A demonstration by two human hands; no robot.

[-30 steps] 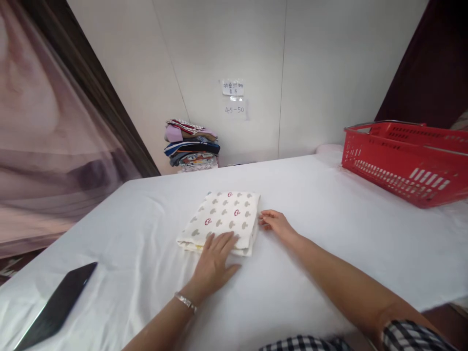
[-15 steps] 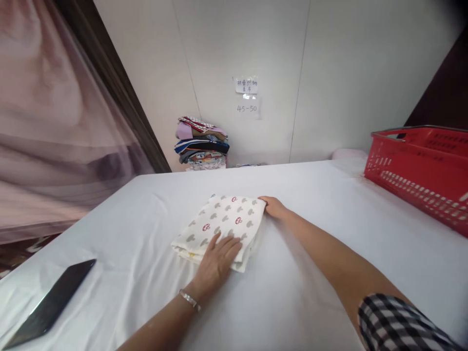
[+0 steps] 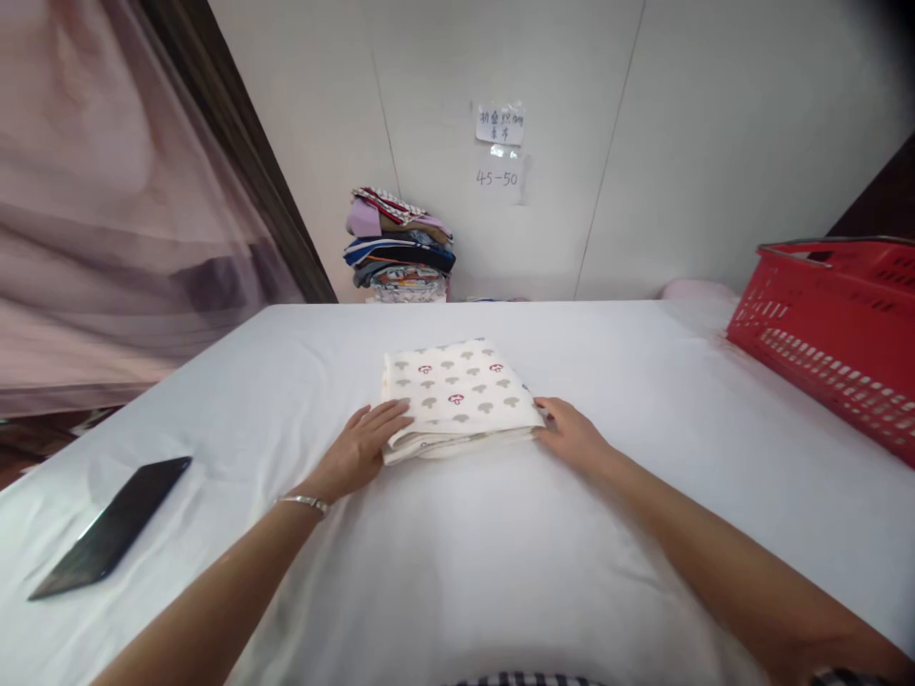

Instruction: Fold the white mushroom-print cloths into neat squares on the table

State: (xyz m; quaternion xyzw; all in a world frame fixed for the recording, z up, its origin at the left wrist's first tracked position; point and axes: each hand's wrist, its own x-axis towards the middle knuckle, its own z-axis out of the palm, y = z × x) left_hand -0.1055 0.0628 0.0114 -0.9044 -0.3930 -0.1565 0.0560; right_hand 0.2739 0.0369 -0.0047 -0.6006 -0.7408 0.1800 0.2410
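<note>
A folded white cloth (image 3: 468, 389) printed with grey and red mushrooms lies flat in the middle of the table, its layered near edge facing me. My left hand (image 3: 361, 443), with a silver bracelet at the wrist, grips the near left corner. Its fingers rest over the top layer, and the thumb is hidden. At the near right corner, my right hand (image 3: 572, 433) has its fingers closed on the cloth's edge.
A white sheet covers the table (image 3: 457, 534). A dark flat tablet-like object (image 3: 114, 529) lies at left. The red plastic basket (image 3: 836, 333) stands at right. Beyond the far edge rises a stack of folded fabrics (image 3: 400, 248), below paper signs (image 3: 498, 152). A pink curtain (image 3: 107, 191) hangs left.
The folded cloth has been turned on the table, so a layered edge now faces me. My left hand has slid left to its corner; my right hand has come nearer. The view has shifted.
</note>
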